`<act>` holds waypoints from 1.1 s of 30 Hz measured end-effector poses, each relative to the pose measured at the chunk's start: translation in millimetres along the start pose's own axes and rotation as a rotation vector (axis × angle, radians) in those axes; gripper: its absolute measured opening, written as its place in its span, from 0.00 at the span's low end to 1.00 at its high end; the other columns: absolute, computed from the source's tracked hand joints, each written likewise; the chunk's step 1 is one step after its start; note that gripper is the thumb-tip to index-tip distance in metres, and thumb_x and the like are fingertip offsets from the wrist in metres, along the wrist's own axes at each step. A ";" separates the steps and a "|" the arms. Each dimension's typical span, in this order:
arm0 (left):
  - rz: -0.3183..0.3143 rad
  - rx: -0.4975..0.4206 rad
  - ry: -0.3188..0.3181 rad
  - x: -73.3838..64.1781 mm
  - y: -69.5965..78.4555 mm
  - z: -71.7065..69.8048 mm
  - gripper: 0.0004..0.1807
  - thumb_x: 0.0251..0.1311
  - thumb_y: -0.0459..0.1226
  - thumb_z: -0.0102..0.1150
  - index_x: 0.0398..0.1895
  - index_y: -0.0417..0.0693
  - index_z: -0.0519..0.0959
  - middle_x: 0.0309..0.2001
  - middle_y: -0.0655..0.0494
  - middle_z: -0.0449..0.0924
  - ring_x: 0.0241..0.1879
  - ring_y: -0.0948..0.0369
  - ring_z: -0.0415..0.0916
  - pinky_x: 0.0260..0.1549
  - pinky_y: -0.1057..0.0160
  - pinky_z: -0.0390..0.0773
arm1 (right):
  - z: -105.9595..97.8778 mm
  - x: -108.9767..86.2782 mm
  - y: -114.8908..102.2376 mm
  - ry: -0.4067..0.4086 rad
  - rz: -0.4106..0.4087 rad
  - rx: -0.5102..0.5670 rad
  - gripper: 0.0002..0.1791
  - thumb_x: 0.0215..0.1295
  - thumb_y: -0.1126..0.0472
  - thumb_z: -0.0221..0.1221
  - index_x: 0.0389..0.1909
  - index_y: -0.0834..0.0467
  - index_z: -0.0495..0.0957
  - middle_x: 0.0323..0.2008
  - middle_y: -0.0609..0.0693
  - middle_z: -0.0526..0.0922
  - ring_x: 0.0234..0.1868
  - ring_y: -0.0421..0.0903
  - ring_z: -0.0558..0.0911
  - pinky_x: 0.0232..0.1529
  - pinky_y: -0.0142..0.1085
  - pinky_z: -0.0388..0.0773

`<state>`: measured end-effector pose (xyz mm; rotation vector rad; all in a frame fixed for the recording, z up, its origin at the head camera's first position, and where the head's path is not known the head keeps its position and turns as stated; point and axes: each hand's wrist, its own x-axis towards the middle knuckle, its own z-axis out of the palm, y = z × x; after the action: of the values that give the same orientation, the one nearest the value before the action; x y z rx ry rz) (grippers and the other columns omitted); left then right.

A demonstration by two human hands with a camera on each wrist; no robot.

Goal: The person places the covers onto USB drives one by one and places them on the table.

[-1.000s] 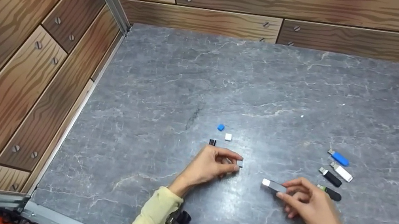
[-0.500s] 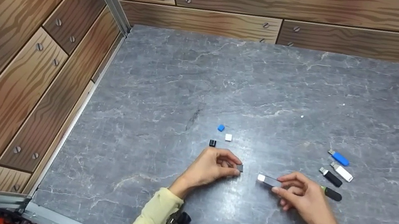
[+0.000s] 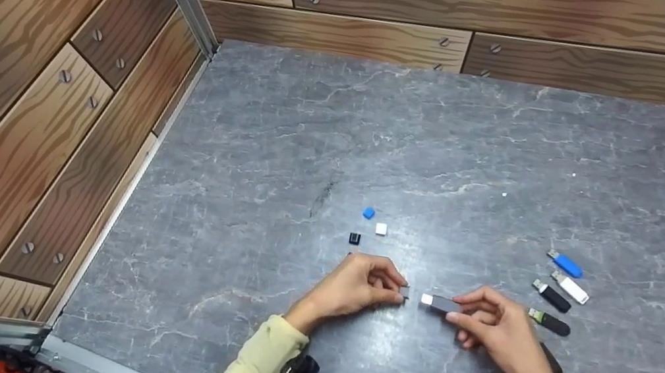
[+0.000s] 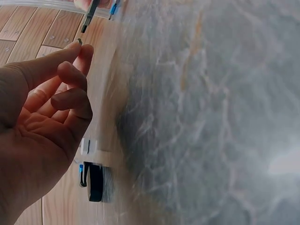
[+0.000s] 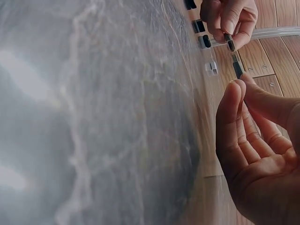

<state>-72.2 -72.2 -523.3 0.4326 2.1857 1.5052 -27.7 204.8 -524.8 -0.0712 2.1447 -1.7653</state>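
Note:
In the head view my left hand (image 3: 356,287) pinches a small dark cap (image 3: 404,292) between thumb and fingertips. My right hand (image 3: 500,330) holds a grey USB flash drive (image 3: 444,305) by its rear end, the bare silver connector pointing left at the cap. A short gap separates the two. From the right wrist, the cap (image 5: 230,43) shows its open end towards the connector of the flash drive (image 5: 237,66), nearly in line with it. The left wrist view catches just a sliver of the cap (image 4: 80,41) at the fingertips.
Beyond my left hand lie a blue cap (image 3: 368,213), a white cap (image 3: 381,229) and a black cap (image 3: 354,239). To the right are blue (image 3: 567,264), white (image 3: 572,289), black (image 3: 554,297) and black-green (image 3: 553,324) flash drives; a dark one (image 3: 552,360) is partly hidden by my right wrist.
My right hand has moved left with the flash drive, and my left hand has shifted slightly right and nearer with the cap. The gap between connector and cap has narrowed.

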 end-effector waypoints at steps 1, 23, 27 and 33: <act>-0.002 0.003 -0.005 0.0 0.0 0.6 0.11 0.59 0.31 0.75 0.45 0.40 0.87 0.39 0.45 0.91 0.28 0.71 0.80 0.30 0.76 0.80 | 1.1 0.4 0.2 0.004 0.000 -0.006 0.19 0.65 0.68 0.70 0.53 0.73 0.78 0.30 0.55 0.91 0.23 0.40 0.86 0.27 0.37 0.88; -0.017 0.008 -0.030 5.1 4.4 7.8 0.09 0.58 0.31 0.76 0.42 0.43 0.89 0.38 0.48 0.93 0.30 0.73 0.83 0.33 0.73 0.84 | 11.7 5.3 -5.0 0.056 0.069 -0.094 0.17 0.62 0.64 0.73 0.50 0.66 0.83 0.25 0.53 0.88 0.20 0.39 0.81 0.19 0.28 0.71; -0.022 0.011 -0.046 4.6 5.9 7.6 0.10 0.58 0.31 0.76 0.43 0.43 0.88 0.39 0.49 0.93 0.30 0.74 0.83 0.33 0.73 0.84 | 12.9 5.0 -5.5 0.054 0.061 -0.092 0.17 0.62 0.65 0.73 0.49 0.66 0.83 0.24 0.53 0.87 0.20 0.39 0.81 0.19 0.28 0.72; -0.013 0.018 -0.052 4.9 5.3 7.1 0.10 0.58 0.31 0.75 0.43 0.43 0.88 0.38 0.49 0.92 0.30 0.73 0.82 0.32 0.73 0.83 | 14.1 5.7 -6.3 0.051 0.051 -0.094 0.17 0.62 0.65 0.73 0.49 0.66 0.83 0.24 0.54 0.88 0.20 0.40 0.82 0.19 0.28 0.72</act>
<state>-72.7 -62.2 -521.4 0.4572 2.1588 1.4522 -29.9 188.7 -522.3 0.0044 2.2445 -1.6543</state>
